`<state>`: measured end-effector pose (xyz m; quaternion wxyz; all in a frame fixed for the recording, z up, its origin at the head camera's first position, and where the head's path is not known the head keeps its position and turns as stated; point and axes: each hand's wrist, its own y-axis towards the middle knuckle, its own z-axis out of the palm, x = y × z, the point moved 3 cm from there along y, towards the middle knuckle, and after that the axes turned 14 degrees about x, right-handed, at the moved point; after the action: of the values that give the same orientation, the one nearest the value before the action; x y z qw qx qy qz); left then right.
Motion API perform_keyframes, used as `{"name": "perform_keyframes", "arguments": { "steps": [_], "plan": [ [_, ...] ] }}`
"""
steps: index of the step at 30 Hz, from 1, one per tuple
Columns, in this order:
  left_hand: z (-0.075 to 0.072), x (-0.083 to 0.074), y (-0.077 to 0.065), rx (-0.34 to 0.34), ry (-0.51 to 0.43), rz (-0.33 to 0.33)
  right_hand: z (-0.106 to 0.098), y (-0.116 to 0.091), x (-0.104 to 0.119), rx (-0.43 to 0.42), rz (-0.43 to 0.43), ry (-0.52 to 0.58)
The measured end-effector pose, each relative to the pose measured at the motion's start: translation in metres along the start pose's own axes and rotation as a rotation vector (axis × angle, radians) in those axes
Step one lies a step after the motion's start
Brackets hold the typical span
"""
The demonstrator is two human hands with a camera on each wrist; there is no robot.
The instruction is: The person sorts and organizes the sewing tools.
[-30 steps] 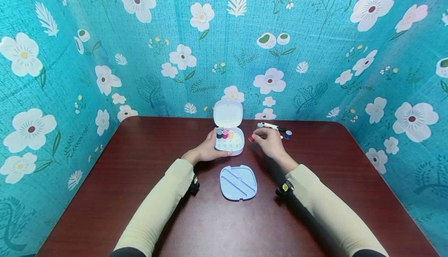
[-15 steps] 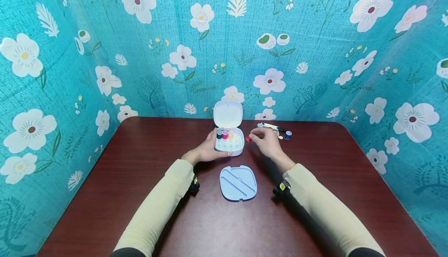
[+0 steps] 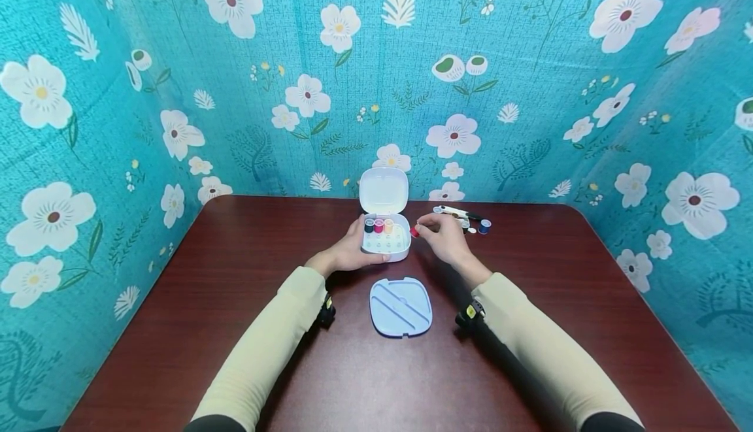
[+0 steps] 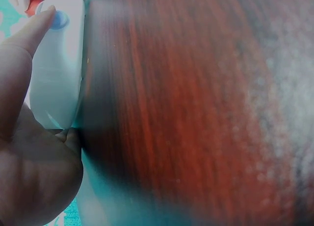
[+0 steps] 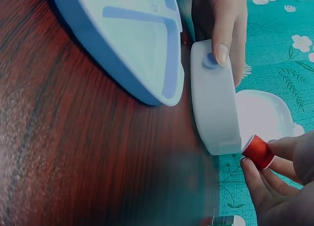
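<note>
A white sewing box [image 3: 397, 257] stands with its lid [image 3: 384, 190] raised at the back. Inside, a black spool [image 3: 368, 227], a magenta spool [image 3: 379, 227] and a peach spool [image 3: 388, 227] fill one row of a peg insert; bare pegs show in front of them. My left hand [image 3: 351, 251] grips the box at its left side, thumb across the front by the round blue button [image 5: 211, 62]. Between thumb and fingers, my right hand [image 3: 446, 239] pinches a red thread spool [image 5: 258, 151], tilted, right at the box's right rim.
A light-blue divided tray [image 3: 401, 308] lies on the dark wooden table [image 3: 235, 275] in front of the box. Behind my right hand lie a white-and-black pen-like tool [image 3: 461, 213], a blue spool [image 3: 484, 227] and other small pieces. A floral cloth [image 3: 329, 125] hangs beyond the table edge.
My right hand has moved left with the red thread spool, from beside the loose pieces to the box's right rim. The left hand and box stay in place.
</note>
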<state>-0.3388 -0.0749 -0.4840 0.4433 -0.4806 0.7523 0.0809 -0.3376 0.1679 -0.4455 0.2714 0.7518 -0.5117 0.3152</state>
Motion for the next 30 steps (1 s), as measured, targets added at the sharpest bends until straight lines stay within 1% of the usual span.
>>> {"name": "perform_keyframes", "arguments": {
  "steps": [5,12,19,30],
  "plan": [
    [0.000,0.000,0.000,0.004,0.006,-0.006,0.002,0.002,0.001,0.010,0.006,0.004],
    [0.000,-0.003,-0.002,0.003,0.015,0.009,0.005,0.006,0.001,-0.009,-0.012,-0.015],
    [-0.001,-0.004,-0.003,0.009,0.004,0.004,0.007,0.009,0.004,0.011,-0.005,0.005],
    [-0.001,-0.005,-0.003,0.004,-0.016,0.027,0.008,0.012,0.006,0.035,0.012,0.001]
  ]
}}
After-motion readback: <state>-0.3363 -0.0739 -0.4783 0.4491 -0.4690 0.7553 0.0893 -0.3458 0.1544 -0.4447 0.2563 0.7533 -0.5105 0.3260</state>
